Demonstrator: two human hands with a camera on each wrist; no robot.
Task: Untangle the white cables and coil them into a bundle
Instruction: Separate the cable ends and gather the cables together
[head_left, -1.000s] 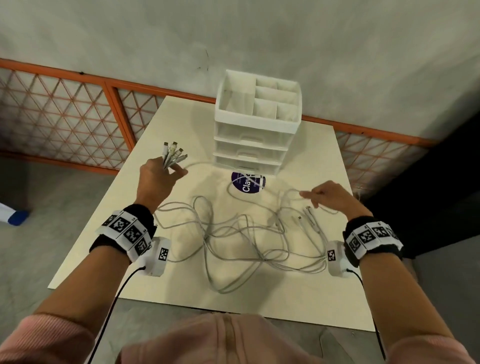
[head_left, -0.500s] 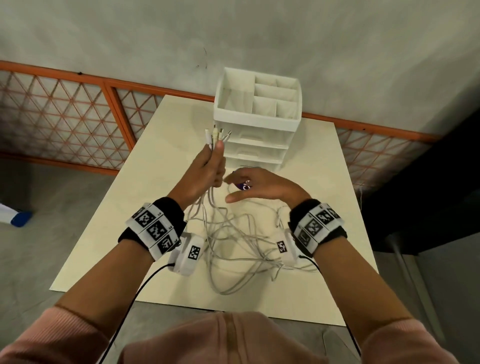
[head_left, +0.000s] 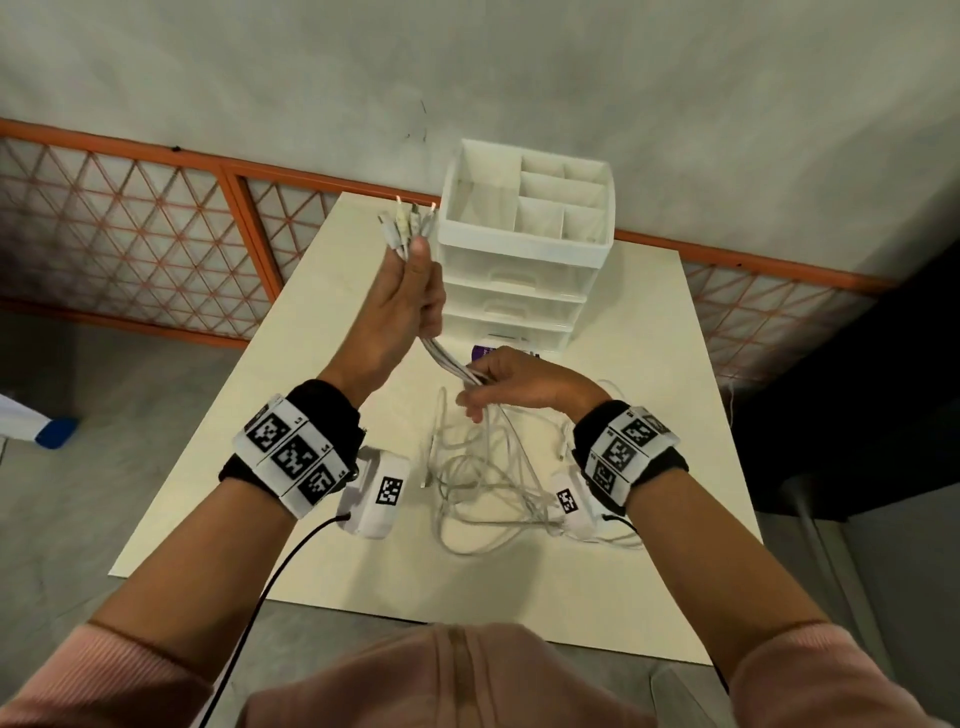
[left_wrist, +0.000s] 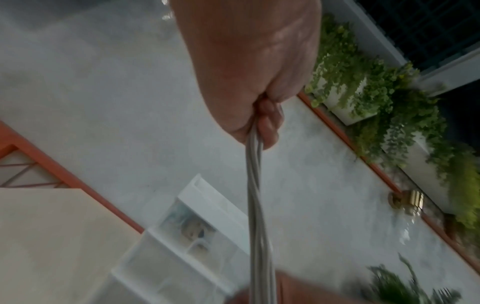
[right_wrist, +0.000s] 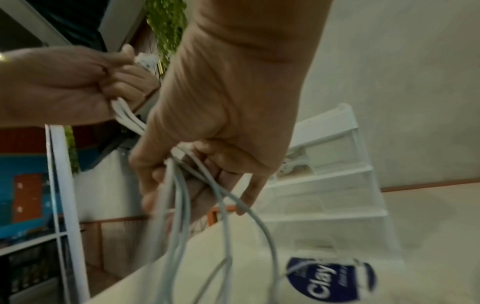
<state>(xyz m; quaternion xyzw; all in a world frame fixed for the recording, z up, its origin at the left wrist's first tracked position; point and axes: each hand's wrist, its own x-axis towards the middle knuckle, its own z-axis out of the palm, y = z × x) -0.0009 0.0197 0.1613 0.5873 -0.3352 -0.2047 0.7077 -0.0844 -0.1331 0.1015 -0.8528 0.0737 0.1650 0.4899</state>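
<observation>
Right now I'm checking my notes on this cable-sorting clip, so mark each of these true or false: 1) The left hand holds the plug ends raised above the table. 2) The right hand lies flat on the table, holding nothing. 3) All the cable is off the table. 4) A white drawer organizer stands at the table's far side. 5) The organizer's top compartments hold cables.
1) True: the left hand grips the white cables, plug ends upward.
2) False: the right hand curls round the strands below the left.
3) False: tangled loops lie on the table.
4) True: the drawer organizer stands there.
5) False: they look empty.
</observation>
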